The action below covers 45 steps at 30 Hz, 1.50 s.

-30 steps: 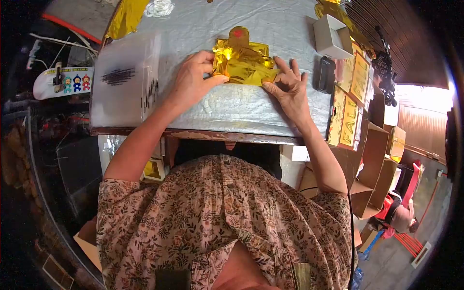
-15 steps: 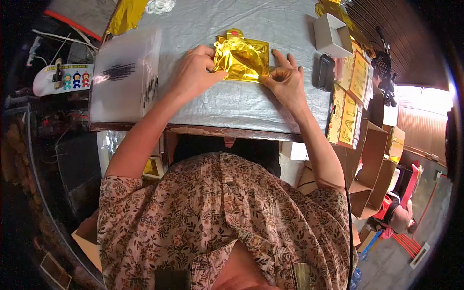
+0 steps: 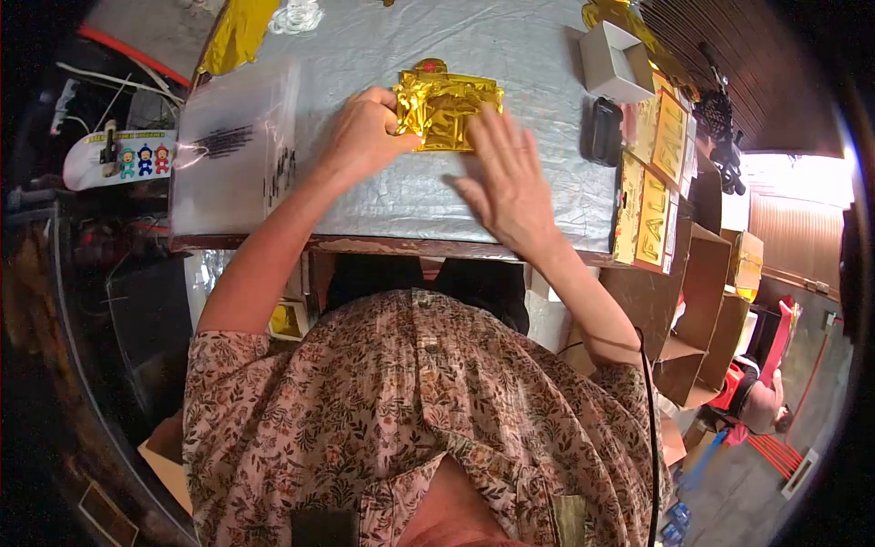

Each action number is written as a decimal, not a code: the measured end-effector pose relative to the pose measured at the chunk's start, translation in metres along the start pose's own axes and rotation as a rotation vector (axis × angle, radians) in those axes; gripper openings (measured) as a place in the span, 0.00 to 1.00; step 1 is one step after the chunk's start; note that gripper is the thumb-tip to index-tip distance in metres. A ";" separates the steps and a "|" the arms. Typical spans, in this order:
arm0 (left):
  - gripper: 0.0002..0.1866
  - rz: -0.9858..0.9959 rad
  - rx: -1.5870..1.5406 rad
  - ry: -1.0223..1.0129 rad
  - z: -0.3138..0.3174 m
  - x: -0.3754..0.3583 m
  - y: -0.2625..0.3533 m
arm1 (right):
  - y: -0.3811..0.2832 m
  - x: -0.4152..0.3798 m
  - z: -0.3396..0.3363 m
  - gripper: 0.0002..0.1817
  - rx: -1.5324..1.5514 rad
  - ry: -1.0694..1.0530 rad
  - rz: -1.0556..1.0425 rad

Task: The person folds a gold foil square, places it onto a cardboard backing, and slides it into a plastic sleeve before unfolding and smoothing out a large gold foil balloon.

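Note:
A folded piece of shiny gold foil [image 3: 447, 91] lies on the silvery covered table [image 3: 383, 205]; a rounded tab with a red spot sticks out at its top. My left hand [image 3: 363, 137] is closed on the foil's left edge, thumb at the lower left corner. Stretched out flat, my right hand [image 3: 512, 178] has its fingertips over the foil's right side and hides part of it. The fingers of that hand are slightly smeared by motion.
A stack of clear plastic bags [image 3: 228, 164] lies to the left. At the right are an open white box [image 3: 618, 64], a black case [image 3: 602, 132] and packages lettered FALL [image 3: 652, 223]. Cardboard boxes [image 3: 702, 301] stand beyond; another person [image 3: 758, 401] is at far right.
My right hand has let go of the foil's lower right corner and moved left, opening flat over the foil. My left hand stays at the left edge.

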<state>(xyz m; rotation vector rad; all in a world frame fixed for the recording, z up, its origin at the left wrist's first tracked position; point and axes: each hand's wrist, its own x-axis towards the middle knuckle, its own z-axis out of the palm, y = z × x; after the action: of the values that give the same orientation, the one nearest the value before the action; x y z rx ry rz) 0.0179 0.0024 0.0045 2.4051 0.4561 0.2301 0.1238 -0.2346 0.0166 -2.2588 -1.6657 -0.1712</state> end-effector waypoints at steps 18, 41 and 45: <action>0.16 0.043 -0.121 0.266 0.004 -0.035 -0.008 | -0.005 0.013 0.028 0.45 0.048 -0.101 0.023; 0.32 0.463 0.411 0.148 0.002 -0.019 0.027 | -0.008 0.014 0.024 0.45 0.028 -0.103 0.093; 0.32 0.435 0.488 0.043 0.020 -0.004 0.018 | -0.006 0.011 0.029 0.46 0.001 -0.085 0.078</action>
<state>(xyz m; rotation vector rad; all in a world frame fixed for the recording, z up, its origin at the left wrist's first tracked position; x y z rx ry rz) 0.0241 -0.0237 0.0007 2.9682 -0.0101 0.3987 0.1189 -0.2133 -0.0063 -2.3561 -1.6146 -0.0567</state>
